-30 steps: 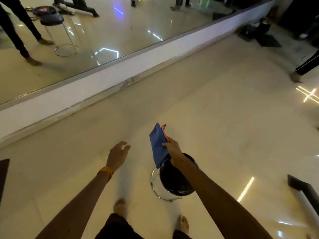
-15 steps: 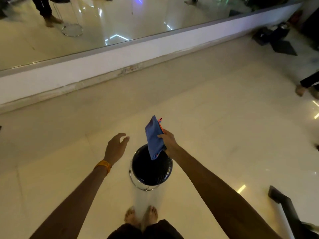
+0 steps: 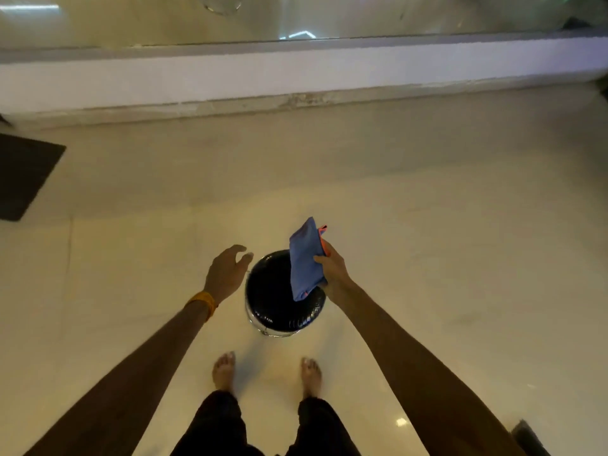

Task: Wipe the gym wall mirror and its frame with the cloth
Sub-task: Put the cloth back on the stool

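My right hand (image 3: 332, 269) holds a folded blue cloth (image 3: 304, 261) with an orange edge, upright above a round black stool (image 3: 276, 297). My left hand (image 3: 227, 271) hovers beside the stool's left rim with relaxed, spread fingers and holds nothing; an orange band sits on its wrist. The wall mirror (image 3: 296, 14) runs across the top of the view. Its grey bottom frame strip (image 3: 230, 51) sits above a white ledge (image 3: 296, 77).
The stool has a chrome base ring on the glossy cream floor (image 3: 460, 225). My bare feet (image 3: 266, 373) stand just behind it. A dark mat (image 3: 23, 172) lies at the left, and a dark object (image 3: 529, 439) shows at the bottom right corner.
The view tilted down and turned square to the mirror wall. My feet moved apart behind the stool. Both hands stay over the stool, the left one nearer its rim.
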Demonstrator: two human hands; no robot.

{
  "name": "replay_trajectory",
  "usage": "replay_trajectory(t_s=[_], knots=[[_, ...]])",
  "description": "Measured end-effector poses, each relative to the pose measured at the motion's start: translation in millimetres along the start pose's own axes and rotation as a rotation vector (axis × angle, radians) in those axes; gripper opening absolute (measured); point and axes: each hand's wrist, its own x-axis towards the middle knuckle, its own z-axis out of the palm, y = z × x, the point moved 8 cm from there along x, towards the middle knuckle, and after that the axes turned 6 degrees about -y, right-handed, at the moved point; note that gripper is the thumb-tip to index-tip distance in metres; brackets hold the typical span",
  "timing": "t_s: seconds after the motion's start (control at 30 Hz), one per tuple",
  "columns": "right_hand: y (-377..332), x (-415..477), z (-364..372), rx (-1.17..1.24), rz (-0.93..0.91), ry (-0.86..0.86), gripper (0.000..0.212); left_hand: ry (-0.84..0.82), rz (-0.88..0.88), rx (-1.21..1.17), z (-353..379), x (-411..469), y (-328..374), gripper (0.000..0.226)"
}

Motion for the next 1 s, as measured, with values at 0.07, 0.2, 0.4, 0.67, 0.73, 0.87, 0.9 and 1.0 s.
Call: replay_trajectory(t_s=[0.07, 0.2, 0.4, 0.67, 0.73, 0.87, 0.9, 1.0], knots=[[5, 4, -7, -0.017, 0.067, -0.072, 0.058, 0.020, -0.031, -0.036, 16, -5, -4, 0.038], [19, 18, -24, -0.024, 0.069, -0.143, 0.048, 0.040, -0.083, -0.085, 46, -22, -16, 0.061], [83, 52, -24, -0.095, 0.141, -0.168, 0.074, 0.053, -0.192, -0.122, 84, -24, -79, 0.041], [155, 107, -10, -0.138, 0.231, -0.220, 0.051, 0.112, -0.198, -0.097, 91, 14, -159, 0.040], [168, 123, -5, -0.142, 0.221, -0.240, 0.052, 0.132, -0.180, -0.102, 91, 31, -171, 0.040], [196, 152, -25, -0.205, 0.194, -0.175, 0.057, 0.159, -0.180, -0.114, 99, 57, -194, 0.038], [201, 157, -36, -0.261, 0.172, -0.131, 0.057, 0.158, -0.181, -0.118, 103, 61, -200, 0.038], [203, 166, -64, -0.440, 0.092, 0.003, 0.055, 0.140, -0.191, -0.117, 112, 69, -211, 0.037]])
